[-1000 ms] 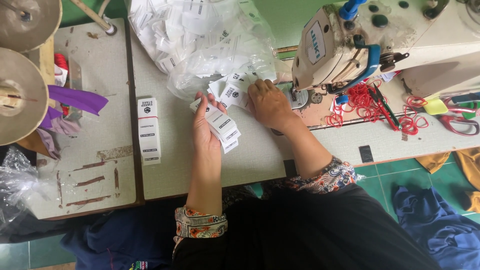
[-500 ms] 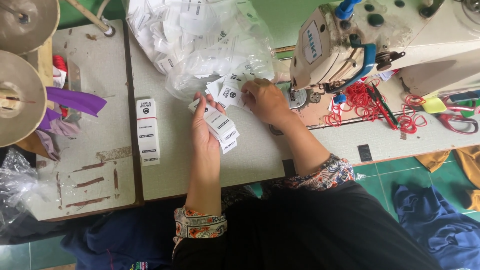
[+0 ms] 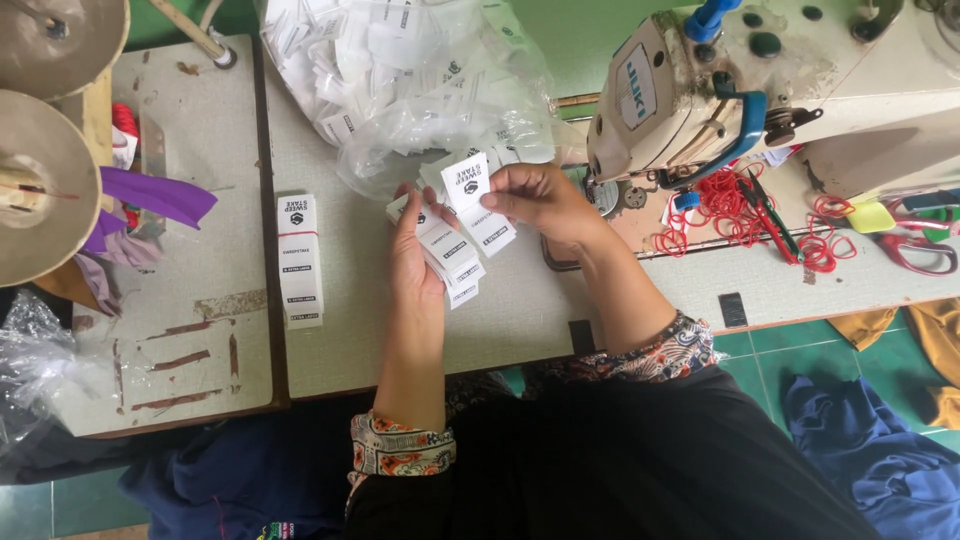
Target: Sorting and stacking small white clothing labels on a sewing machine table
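A fanned stack of small white printed fabric labels [image 3: 455, 262] is gripped in the left hand [image 3: 415, 255], just left of the middle of the frame, the fingers being curled up behind the stack. A single white square label with black print [image 3: 466, 182] is pinched between thumb and fingertips of the right hand [image 3: 540, 200], which is closed on it just above the stack, near the upper centre of the frame. Both hands are held over the pale grey desk [image 3: 340, 330], right below a clear plastic bag filled with loose white labels [image 3: 400, 70] that is spread across the top centre.

A bundled strip of white labels tied with a band [image 3: 300, 260] is laid flat on the desk at centre left, well apart from the hands. A cream-coloured industrial sewing machine with blue fittings [image 3: 720, 90] is seen in the upper right, and a heap of red rubber bands [image 3: 730, 205] is scattered beside its base. Two large tan thread cones [image 3: 40, 180] are seen at the far left edge, with a purple strip of cloth [image 3: 155, 195] next to them. Dark blue fabric [image 3: 870, 450] is piled on the green floor in the lower right corner.
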